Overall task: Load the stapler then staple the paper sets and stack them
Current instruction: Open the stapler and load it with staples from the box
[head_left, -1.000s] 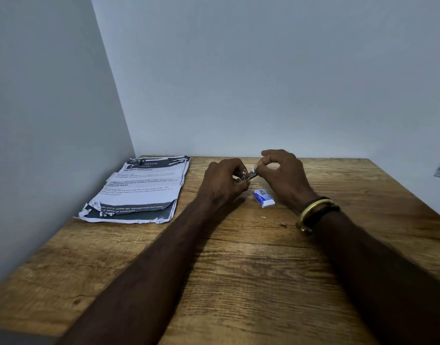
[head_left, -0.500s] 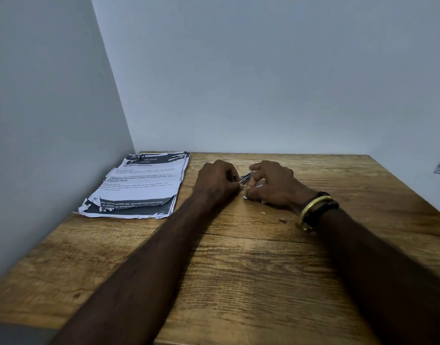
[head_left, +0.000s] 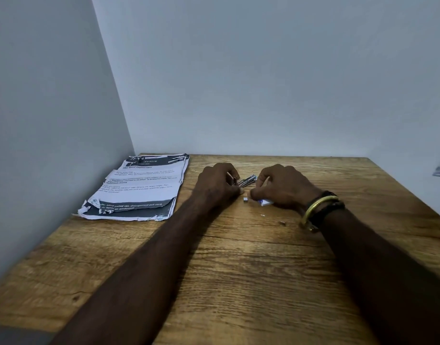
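Both hands now lowered to the table [head_left: 238, 282] | left hand [head_left: 217, 186] pinches small metal stapler [head_left: 246, 181] | right hand [head_left: 282, 186] curled over staple box [head_left: 265, 202] | paper sets [head_left: 139, 188] lie left of the hands

Both forearms are bare; the right wrist wears a gold bangle [head_left: 316, 207] beside a black band [head_left: 326, 212].

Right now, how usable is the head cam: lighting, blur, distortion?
Head view: dim, flat light, no glare; the arms throw soft shadows on the wooden table. Wide-angle bend tilts the wall corner. The left hand holds a small stapler, slightly soft; the right hand partly covers the staple box. Larger print on the papers is legible.
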Motion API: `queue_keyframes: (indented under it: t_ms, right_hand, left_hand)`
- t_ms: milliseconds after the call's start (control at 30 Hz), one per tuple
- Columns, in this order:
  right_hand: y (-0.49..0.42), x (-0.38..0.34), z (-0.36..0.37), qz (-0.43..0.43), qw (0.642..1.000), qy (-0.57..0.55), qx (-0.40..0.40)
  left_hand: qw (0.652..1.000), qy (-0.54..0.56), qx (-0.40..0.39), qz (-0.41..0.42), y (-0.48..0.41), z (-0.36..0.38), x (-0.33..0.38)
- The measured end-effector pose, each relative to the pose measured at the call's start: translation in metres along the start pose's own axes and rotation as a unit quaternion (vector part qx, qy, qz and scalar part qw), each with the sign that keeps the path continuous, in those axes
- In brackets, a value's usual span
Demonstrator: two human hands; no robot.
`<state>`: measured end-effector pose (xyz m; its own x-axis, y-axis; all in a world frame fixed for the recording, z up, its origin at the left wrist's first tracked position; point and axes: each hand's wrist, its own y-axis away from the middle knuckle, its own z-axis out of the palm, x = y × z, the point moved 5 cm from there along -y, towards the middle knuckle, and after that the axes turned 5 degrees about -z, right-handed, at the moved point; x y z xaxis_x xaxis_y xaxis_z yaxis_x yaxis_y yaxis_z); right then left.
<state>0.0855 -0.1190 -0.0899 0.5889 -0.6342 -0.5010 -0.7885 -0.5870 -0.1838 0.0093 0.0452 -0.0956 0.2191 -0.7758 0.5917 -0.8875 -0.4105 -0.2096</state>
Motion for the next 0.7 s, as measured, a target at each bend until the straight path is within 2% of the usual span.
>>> queue_keyframes:
  t_ms: [100,200,267,367,467,567,700]
  right_hand:
    - [-0.003,0.0,0.001,0.002,1.0,0.023,0.002]
    - [-0.004,0.0,-0.007,-0.013,0.998,0.021,0.059]
    - [-0.004,-0.002,-0.012,-0.032,0.994,-0.012,0.104]
    - [-0.001,-0.012,-0.017,-0.075,0.98,-0.085,0.164]
    - [0.002,-0.024,-0.021,-0.12,0.965,-0.114,0.204]
    - [0.005,-0.034,-0.021,-0.149,0.96,-0.111,0.211]
    - [0.006,-0.042,-0.017,-0.175,0.959,-0.097,0.2]
  left_hand:
    - [1.0,0.013,0.021,0.014,0.003,-0.006,0.006]
    - [0.993,0.062,0.092,0.042,0.01,-0.019,0.02]
    - [0.984,0.101,0.137,0.059,0.014,-0.027,0.03]
    - [0.976,0.135,0.156,0.062,0.018,-0.031,0.039]
    - [0.974,0.173,0.143,0.03,0.017,-0.029,0.039]
    - [0.962,0.256,0.088,-0.032,0.013,-0.024,0.033]
    - [0.909,0.401,0.024,-0.11,0.014,-0.019,0.023]
